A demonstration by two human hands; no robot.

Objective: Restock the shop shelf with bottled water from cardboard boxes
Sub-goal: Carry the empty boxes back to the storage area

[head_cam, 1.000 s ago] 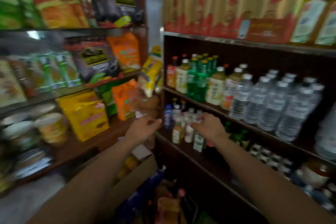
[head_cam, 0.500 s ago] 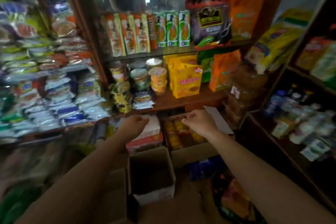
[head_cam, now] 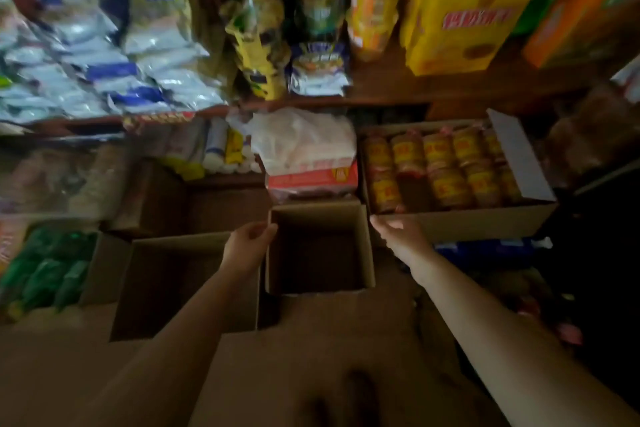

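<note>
Left hand (head_cam: pixel 246 243) seemingly grips the cardboard box (head_cam: pixel 367 246) rim.

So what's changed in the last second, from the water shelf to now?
The view swung left and down, away from the bottled water shelf to the boxes on the floor. Both hands dropped: the left hand now grips the left wall of the small open cardboard box, and the right hand reaches its right corner. Neither hand holds a bottle, as before.

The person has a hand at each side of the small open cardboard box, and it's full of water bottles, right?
Not quite. In the head view, the left hand and right hand are at the sides of the small open box, but it looks empty, with no bottles visible inside.
</note>
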